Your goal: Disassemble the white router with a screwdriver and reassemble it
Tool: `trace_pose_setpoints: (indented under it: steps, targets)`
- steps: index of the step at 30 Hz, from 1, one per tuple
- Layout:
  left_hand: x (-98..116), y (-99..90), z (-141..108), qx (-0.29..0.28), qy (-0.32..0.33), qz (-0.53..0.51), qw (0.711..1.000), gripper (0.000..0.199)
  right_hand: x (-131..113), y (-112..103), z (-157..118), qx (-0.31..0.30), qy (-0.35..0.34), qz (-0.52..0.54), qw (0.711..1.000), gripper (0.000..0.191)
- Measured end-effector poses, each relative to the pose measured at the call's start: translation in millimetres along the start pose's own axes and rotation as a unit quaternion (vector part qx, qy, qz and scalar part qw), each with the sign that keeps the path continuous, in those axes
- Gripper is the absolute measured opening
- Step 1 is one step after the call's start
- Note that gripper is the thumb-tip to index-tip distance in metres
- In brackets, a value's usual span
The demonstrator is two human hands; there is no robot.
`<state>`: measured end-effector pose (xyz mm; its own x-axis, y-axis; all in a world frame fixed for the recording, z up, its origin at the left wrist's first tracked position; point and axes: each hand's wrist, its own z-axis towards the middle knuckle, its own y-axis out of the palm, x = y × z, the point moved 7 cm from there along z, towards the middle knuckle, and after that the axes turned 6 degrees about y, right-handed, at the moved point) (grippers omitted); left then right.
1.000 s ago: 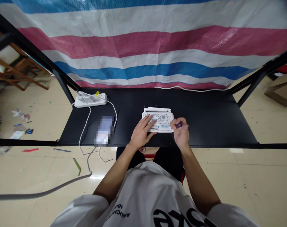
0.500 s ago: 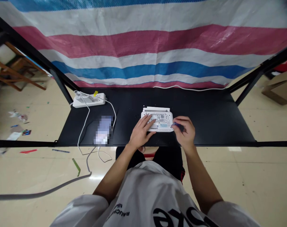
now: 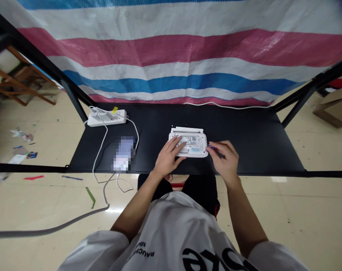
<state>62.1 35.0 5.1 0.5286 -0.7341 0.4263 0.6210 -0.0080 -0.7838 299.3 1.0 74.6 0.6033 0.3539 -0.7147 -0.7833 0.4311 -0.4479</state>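
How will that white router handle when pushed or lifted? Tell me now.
The white router will probably feel light for its size, since its plastic shell is full of vent holes. Lying flat and wide, it seems unlikely to tip or roll. The folded antennas along its far edge look likeliest to snag.

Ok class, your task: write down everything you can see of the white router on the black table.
The white router lies flat on the black table, near its front edge, apparently underside up. Its plastic-looking casing has rows of small vent holes and carries printed labels, one with what looks like a QR code. Two flat antennas lie folded along the far edge. The left hand's fingers rest on it; the right hand is at its right edge, contact unclear.
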Motion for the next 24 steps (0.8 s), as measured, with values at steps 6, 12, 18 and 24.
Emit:
trace_pose_setpoints:
  steps: [6,12,18,24]
  targets:
    - [0,-0.2,0,0.000,0.001,0.003,1.000,0.066,-5,4,2,-0.046,-0.003,0.006,0.999,0.034]
    - [0,0.5,0,-0.001,0.002,0.003,1.000,0.065,-7,2,-5,-0.011,-0.030,-0.014,0.999,0.043]
    - [0,0.6,0,-0.001,0.000,0.001,1.000,0.066,0,2,-11,0.014,-0.007,-0.027,1.000,0.036]
    - [1,-0.4,0,0.001,0.000,0.000,1.000,0.065,-2,13,-11,-0.052,-0.004,0.018,0.998,0.043]
